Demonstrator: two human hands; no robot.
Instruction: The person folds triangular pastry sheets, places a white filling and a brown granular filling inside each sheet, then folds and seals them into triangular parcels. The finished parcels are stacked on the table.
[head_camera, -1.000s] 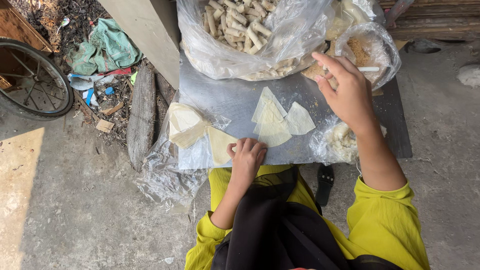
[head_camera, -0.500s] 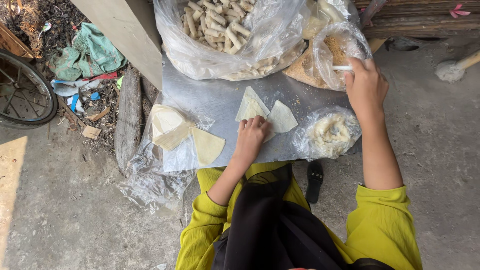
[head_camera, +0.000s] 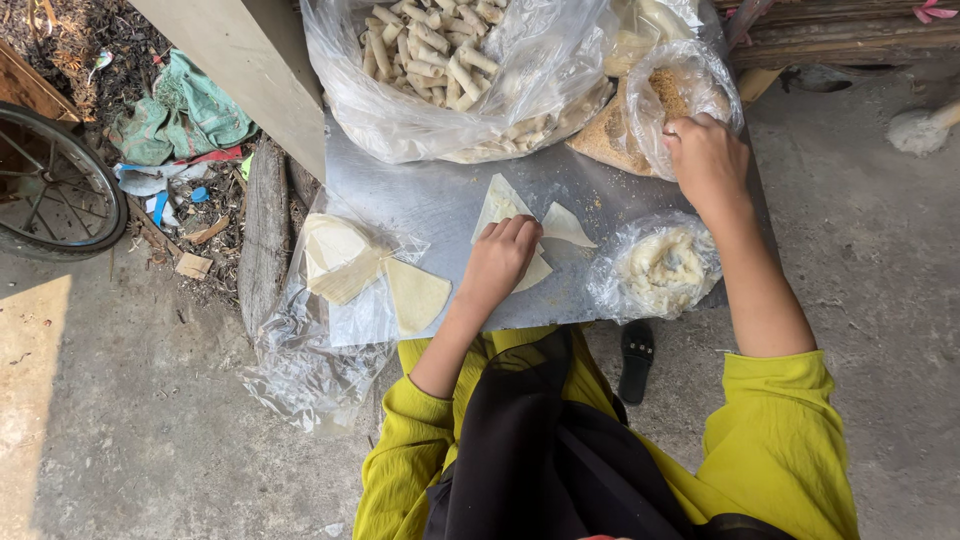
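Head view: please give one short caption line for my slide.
Left hand presses a triangular pastry sheet on the metal table; right hand reaches into a crumb bag.

Your left hand sits mid-frame, palm down, fingers curled and pressed flat, forearm running down toward the bottom center. Your right hand reaches into the upper right, knuckles up, fingers bent in a loose pinch, arm stretched nearly straight, yellow sleeves pushed up past both forearms.
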